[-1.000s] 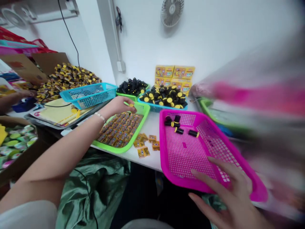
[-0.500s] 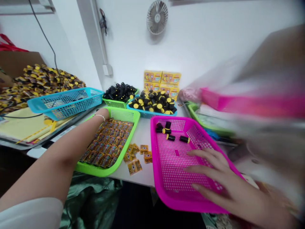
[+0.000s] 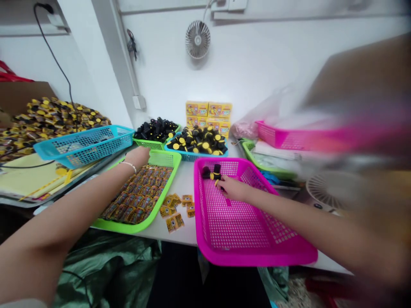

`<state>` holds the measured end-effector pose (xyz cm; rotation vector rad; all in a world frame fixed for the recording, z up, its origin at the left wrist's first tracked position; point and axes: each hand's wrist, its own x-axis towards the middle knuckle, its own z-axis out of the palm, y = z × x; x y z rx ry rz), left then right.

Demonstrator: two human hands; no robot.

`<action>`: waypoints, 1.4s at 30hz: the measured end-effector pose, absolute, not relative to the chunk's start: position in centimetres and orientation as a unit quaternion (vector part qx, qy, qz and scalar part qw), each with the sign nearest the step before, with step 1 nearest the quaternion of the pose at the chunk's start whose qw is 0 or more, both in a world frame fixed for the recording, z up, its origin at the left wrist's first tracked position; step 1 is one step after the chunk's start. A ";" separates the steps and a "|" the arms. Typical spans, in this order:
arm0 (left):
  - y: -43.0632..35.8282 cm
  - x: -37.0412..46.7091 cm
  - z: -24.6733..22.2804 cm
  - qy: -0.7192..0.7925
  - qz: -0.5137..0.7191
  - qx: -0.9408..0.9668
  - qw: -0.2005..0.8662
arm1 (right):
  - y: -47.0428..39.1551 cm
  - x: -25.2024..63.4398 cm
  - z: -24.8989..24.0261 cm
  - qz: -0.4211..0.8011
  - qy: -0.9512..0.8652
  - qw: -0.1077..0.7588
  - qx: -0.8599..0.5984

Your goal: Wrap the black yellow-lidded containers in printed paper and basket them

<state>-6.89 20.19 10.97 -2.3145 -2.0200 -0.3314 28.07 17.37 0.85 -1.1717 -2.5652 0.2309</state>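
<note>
My left hand (image 3: 140, 156) is at the far end of the green basket (image 3: 150, 223), its fingers bent down and mostly hidden. Rows of small wrapped cylinders (image 3: 138, 192) fill that basket. Inside the pink basket (image 3: 257, 260), my right hand (image 3: 233, 187) has its fingers closed around a black cylinder with a yellow end, largely covered by the fingertips. Just beyond them lie more black cylinders (image 3: 217, 169) with yellow ends. Several small yellow printed pieces (image 3: 175, 223) rest on the table between the two baskets.
Behind stand a green basket of black pieces (image 3: 156, 129), a blue basket (image 3: 189, 157) of black-and-yellow pieces and yellow boxes (image 3: 220, 110). A blue basket (image 3: 86, 147) and a large heap (image 3: 61, 115) are left. A fan (image 3: 324, 188) is right.
My right hand has moved forward and left, from open over the pink basket to closed on a cylinder. My left hand has risen slightly at the green basket's far end. The view has shifted.
</note>
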 end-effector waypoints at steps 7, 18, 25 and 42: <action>4.9 -0.8 5.0 -0.595 -0.053 -0.801 0.017 | 13.4 27.7 1.5 0.100 -0.920 0.105 -0.365; -1.8 0.9 -5.4 -0.502 0.030 -0.854 0.133 | 0.5 30.6 6.8 0.154 -0.843 0.297 -0.421; -0.7 -0.6 -1.3 -0.542 -0.094 -0.831 -0.081 | -6.0 31.1 2.7 0.153 -0.754 0.428 -0.475; -3.6 3.0 0.7 -0.412 -0.525 -0.642 -0.377 | -6.1 27.1 2.4 0.321 -0.659 0.563 -0.381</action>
